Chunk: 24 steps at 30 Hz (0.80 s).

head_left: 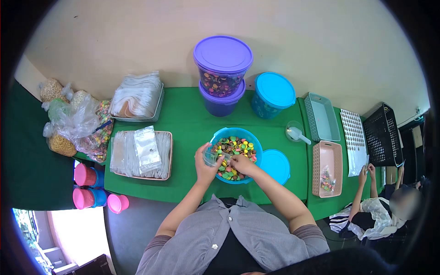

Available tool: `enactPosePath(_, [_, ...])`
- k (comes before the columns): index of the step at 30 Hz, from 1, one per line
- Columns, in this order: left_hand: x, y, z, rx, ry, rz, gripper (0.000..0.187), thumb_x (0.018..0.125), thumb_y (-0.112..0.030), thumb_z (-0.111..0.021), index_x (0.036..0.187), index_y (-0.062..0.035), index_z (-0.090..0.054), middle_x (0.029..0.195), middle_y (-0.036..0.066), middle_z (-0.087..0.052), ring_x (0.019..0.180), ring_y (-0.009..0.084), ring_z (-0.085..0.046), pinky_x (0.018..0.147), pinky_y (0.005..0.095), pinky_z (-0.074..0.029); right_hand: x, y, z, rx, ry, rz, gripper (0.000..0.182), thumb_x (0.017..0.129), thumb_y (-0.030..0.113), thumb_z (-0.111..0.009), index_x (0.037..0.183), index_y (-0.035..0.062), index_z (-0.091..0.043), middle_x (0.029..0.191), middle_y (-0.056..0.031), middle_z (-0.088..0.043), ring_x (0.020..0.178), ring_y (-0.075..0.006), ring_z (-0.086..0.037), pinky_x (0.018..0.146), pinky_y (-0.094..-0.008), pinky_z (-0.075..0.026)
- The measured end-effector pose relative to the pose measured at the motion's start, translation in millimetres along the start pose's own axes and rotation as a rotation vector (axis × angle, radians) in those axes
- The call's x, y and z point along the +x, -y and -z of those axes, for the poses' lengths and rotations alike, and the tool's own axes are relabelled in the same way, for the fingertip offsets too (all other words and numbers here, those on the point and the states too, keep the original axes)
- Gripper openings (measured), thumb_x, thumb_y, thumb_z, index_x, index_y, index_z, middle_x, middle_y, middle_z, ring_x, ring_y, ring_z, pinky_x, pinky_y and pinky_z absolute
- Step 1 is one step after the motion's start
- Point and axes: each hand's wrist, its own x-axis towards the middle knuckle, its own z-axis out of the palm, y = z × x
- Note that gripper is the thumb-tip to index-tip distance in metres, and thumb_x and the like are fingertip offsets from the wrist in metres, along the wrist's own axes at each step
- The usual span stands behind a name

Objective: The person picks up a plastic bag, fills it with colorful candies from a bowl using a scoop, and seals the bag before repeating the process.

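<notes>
A blue tub (pixel 259 156) of mixed coloured snack pieces (pixel 236 146) in green, yellow, pink and brown stands at the table's front. Over its left rim, my left hand (pixel 204 162) is wrapped round a clear plastic cup (pixel 210 157). My right hand (pixel 244 165) reaches in over the snacks from the right, its fingers drawn together close to the cup. What those fingertips hold is too small to make out. The tub's blue lid (pixel 275 167) lies flat beside it on the right.
Stacked purple-lidded tubs (pixel 223 55) and a blue lidded tub (pixel 274 94) stand behind. Trays of clear bags (pixel 145 153) are on the left, near bagged snacks (pixel 80 121). Rightward are a scoop (pixel 298 134), a pink basket (pixel 327 151), a sticker sheet (pixel 353 133) and another person (pixel 376 215).
</notes>
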Motion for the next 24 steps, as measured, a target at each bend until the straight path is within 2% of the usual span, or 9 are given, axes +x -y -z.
enactPosePath(5, [-0.7, -1.9, 3.7, -0.032, 0.018, 0.018, 0.07, 0.068, -0.017, -0.084, 0.126, -0.0033, -0.047, 0.117, 0.013, -0.055, 0.11, 0.0274, -0.054, 0.097, 0.0383, -0.043, 22.5, -23.3, 3.2, 0.144, 0.036, 0.015, 0.024, 0.091, 0.025, -0.059, 0.089, 0.0021, -0.065, 0.066, -0.006, -0.063, 0.05, -0.0146, -0.059, 0.047, -0.0329, -0.047])
enactPosePath(7, [-0.4, -3.5, 4.0, -0.059, 0.007, 0.028, 0.07, 0.069, -0.016, -0.084, 0.126, -0.0025, -0.046, 0.117, 0.014, -0.055, 0.111, 0.0268, -0.054, 0.097, 0.0382, -0.043, 9.1, -9.3, 10.6, 0.158, -0.259, 0.088, 0.018, 0.085, 0.018, -0.069, 0.084, 0.0012, -0.064, 0.07, -0.0053, -0.064, 0.063, -0.0115, -0.061, 0.054, -0.0247, -0.046])
enactPosePath(9, [-1.1, -6.1, 5.6, -0.086, -0.001, 0.04, 0.069, 0.07, -0.016, -0.084, 0.126, -0.0018, -0.046, 0.117, 0.014, -0.055, 0.111, 0.0263, -0.054, 0.098, 0.038, -0.043, 10.8, -10.0, 18.3, 0.216, -0.314, 0.072, 0.021, 0.081, 0.015, -0.073, 0.092, -0.0002, -0.063, 0.077, -0.0062, -0.067, 0.067, -0.0126, -0.063, 0.058, -0.0263, -0.048])
enactPosePath(12, [-0.4, -9.7, 11.0, -0.085, 0.011, 0.055, 0.068, 0.072, -0.014, -0.082, 0.127, -0.0004, -0.045, 0.117, 0.015, -0.055, 0.113, 0.0258, -0.054, 0.099, 0.0379, -0.042, 15.0, -17.0, 13.2, 0.88, -0.39, 0.083, 0.034, 0.084, 0.016, -0.072, 0.11, -0.0007, -0.057, 0.096, -0.0073, -0.066, 0.085, -0.0164, -0.064, 0.077, -0.0307, -0.052])
enactPosePath(13, [0.7, -9.7, 13.6, -0.058, -0.008, 0.037, 0.067, 0.073, -0.014, -0.081, 0.127, -0.0003, -0.044, 0.118, 0.016, -0.054, 0.113, 0.0259, -0.054, 0.099, 0.0377, -0.041, 15.5, -20.2, 7.6, 0.882, -0.392, 0.084, 0.034, 0.084, 0.016, -0.072, 0.11, -0.0007, -0.057, 0.096, -0.0073, -0.066, 0.085, -0.0164, -0.064, 0.077, -0.0307, -0.052])
enactPosePath(15, [4.2, -10.3, 18.6, -0.029, -0.026, 0.018, 0.067, 0.074, -0.013, -0.08, 0.128, -0.0002, -0.043, 0.119, 0.016, -0.054, 0.113, 0.026, -0.053, 0.099, 0.0375, -0.041, 15.0, -21.4, -6.6, 1.243, -0.371, 0.172, 0.025, 0.088, 0.011, -0.067, 0.106, -0.0042, -0.06, 0.098, -0.01, -0.064, 0.089, -0.0195, -0.065, 0.085, -0.0314, -0.053])
enactPosePath(17, [8.6, -10.9, 23.9, -0.066, -0.085, 0.051, 0.065, 0.075, -0.011, -0.078, 0.129, -0.0003, -0.042, 0.12, 0.016, -0.054, 0.115, 0.0254, -0.052, 0.1, 0.037, -0.04, 8.5, -17.2, -15.2, 1.221, -0.425, 0.132, 0.026, 0.091, 0.011, -0.063, 0.11, -0.006, -0.059, 0.1, -0.0112, -0.064, 0.091, -0.0203, -0.065, 0.089, -0.0331, -0.054])
enactPosePath(19, [15.1, -7.1, 31.8, -0.073, -0.106, 0.052, 0.065, 0.075, -0.01, -0.078, 0.129, -0.0006, -0.042, 0.12, 0.015, -0.054, 0.115, 0.0249, -0.052, 0.101, 0.0366, -0.039, 4.2, -11.8, -16.9, 1.036, -0.448, 0.095, 0.026, 0.091, 0.013, -0.063, 0.109, -0.0065, -0.059, 0.102, -0.012, -0.063, 0.092, -0.0198, -0.064, 0.083, -0.0321, -0.056])
enactPosePath(24, [31.7, -3.4, 58.2, -0.038, -0.157, 0.075, 0.06, 0.077, -0.004, -0.073, 0.129, -0.0025, -0.044, 0.117, 0.013, -0.056, 0.113, 0.0224, -0.053, 0.1, 0.0352, -0.039, 8.6, -19.2, -10.6, 1.077, -0.368, 0.056, 0.028, 0.092, 0.016, -0.062, 0.109, -0.0052, -0.059, 0.103, -0.0113, -0.063, 0.094, -0.0192, -0.063, 0.079, -0.0298, -0.057])
